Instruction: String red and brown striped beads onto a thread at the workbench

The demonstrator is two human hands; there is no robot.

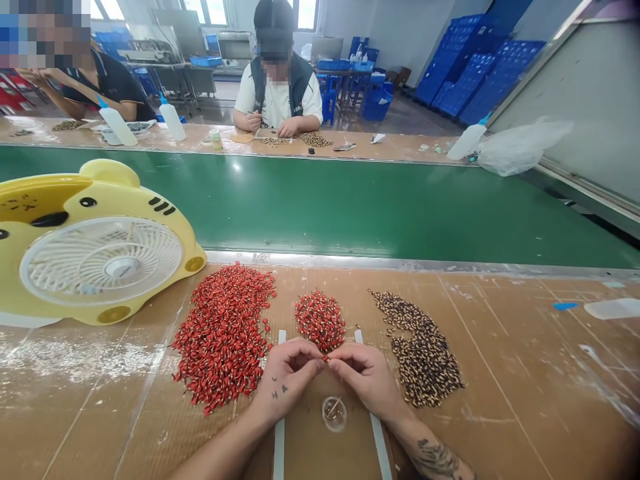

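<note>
My left hand (290, 377) and my right hand (367, 380) meet over a board (320, 457) edged with white strips. Between their pinched fingertips is a small red piece (325, 359), too small to make out in detail. Just beyond lies a small heap of red pieces (320, 320) with dark and pale tips. A larger red heap (225, 333) spreads left of my left hand. Right of my right hand is a heap of small black-and-gold pieces (425, 353). Below my fingers, a small clear cup (335, 414) holds a thin stick.
A yellow animal-faced fan (103, 243) stands at the left. Beyond the cardboard-covered table (500, 373) runs a green conveyor belt (375, 207). Across it, a person (280, 87) handles small pieces, and another person (100, 80) sits at far left. White squeeze bottles (173, 120) stand there.
</note>
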